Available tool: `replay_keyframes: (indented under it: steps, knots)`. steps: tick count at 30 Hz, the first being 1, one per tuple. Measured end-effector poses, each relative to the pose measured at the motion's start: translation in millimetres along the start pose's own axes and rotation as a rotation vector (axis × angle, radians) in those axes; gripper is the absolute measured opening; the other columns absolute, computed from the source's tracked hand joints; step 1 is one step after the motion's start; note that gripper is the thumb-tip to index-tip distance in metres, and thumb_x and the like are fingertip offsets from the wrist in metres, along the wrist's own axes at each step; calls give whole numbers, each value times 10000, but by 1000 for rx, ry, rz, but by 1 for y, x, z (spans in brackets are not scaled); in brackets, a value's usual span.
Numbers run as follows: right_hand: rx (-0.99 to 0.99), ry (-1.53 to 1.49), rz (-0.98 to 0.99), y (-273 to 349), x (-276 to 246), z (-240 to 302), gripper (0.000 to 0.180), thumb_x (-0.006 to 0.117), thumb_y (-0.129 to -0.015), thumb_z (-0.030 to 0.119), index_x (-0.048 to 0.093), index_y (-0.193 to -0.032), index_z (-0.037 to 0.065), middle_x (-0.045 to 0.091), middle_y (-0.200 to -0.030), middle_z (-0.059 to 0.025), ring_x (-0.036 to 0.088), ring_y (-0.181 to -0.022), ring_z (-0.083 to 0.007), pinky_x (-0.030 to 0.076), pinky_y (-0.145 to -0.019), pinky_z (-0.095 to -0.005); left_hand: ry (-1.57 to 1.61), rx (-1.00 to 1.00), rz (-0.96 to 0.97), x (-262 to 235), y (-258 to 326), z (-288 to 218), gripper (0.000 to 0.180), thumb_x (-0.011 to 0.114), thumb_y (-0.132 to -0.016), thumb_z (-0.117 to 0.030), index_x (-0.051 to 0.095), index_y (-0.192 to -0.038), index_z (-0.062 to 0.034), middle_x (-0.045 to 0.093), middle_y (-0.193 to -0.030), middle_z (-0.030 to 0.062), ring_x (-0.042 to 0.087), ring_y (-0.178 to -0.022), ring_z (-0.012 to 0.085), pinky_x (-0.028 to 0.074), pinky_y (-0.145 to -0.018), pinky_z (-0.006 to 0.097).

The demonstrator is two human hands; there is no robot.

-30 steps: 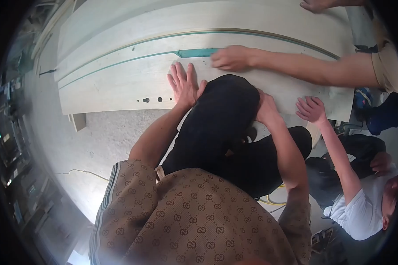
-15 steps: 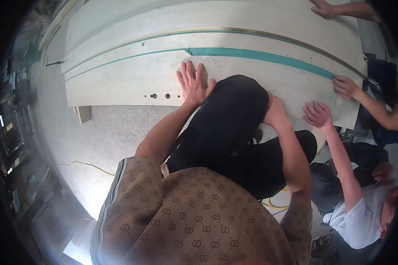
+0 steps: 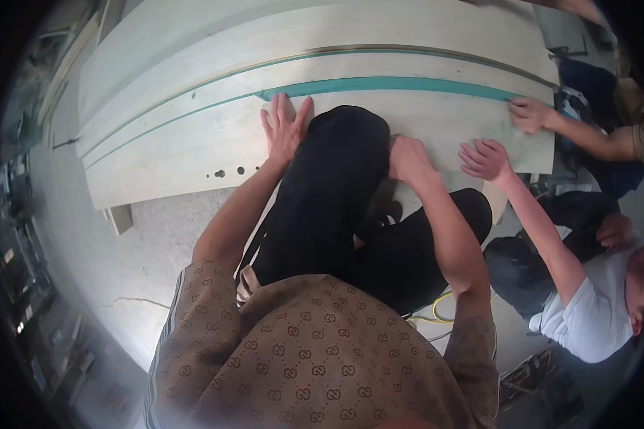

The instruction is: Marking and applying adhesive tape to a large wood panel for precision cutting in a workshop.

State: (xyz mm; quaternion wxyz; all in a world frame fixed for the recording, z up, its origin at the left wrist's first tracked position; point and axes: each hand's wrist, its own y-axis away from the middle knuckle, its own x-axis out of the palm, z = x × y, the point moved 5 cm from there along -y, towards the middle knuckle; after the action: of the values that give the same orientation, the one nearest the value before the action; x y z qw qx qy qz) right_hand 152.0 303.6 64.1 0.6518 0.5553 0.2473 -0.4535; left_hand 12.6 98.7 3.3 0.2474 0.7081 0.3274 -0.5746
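A pale wooden panel (image 3: 164,146) lies in front of me, with a green strip (image 3: 379,84) along it that tapers at its left end. My left hand (image 3: 285,132) presses flat on the panel with fingers spread, its fingertips at the strip near that end. Between my arms, my bent knee (image 3: 343,143) in black trousers rests over the panel's near edge. Right beside the knee, my right hand (image 3: 411,159) is curled in at that edge; its fingertips are hidden, and so is anything in them.
A co-worker's hand (image 3: 529,114) touches the strip's right end. Another hand (image 3: 486,159), from a person in a white shirt, hovers or rests by the near edge. Several holes (image 3: 229,172) pierce the panel at left. A yellow cable (image 3: 444,304) lies on the floor.
My view has shifted, so the panel and hands sit further left in it. My left hand has slid a little right along the panel, up to the green strip. My right hand stays beside the knee.
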Motion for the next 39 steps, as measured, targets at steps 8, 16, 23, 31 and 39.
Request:
replay_keyframes:
  steps: [8,16,23,31,39]
  knots:
    - [26,-109,-81,1,-2,-19,415,721,-640,56,660,-1050,62,677,-996,-109,638,-984,-317,540,-811,-420,86,-42,-66,-2,-17,-19,667,550,-892,-504,377,-1486,-255,213,-1524,246,144,-1460,415,84,-1146,627]
    - [-15,-212,-358,-8,-8,-25,383,685,-659,14,626,-1034,64,585,-1087,-78,565,-1123,-274,523,-875,-404,-8,-84,-41,3,-17,-16,738,546,-889,-497,309,-1526,-211,243,-1522,209,169,-1465,375,92,-1161,587]
    - [11,-282,-346,-19,-9,-31,348,664,-688,1,630,-1030,57,590,-1097,-80,569,-1114,-279,518,-889,-402,-46,-86,-40,7,-17,-16,721,543,-890,-506,344,-1514,-207,255,-1524,195,172,-1465,363,101,-1165,574]
    - [-16,-334,-391,-20,-15,-32,289,674,-725,33,635,-1010,45,611,-1093,-92,579,-1098,-282,519,-882,-411,-40,-72,-46,7,-17,-15,730,565,-889,-518,344,-1511,-208,246,-1525,189,160,-1466,355,107,-1170,560]
    - [-2,-318,-402,-20,-12,-34,243,698,-764,93,633,-993,45,626,-1075,-86,587,-1087,-283,522,-875,-420,-44,-72,-39,8,-18,-17,723,560,-903,-511,324,-1514,-207,230,-1527,192,145,-1470,352,95,-1173,562]
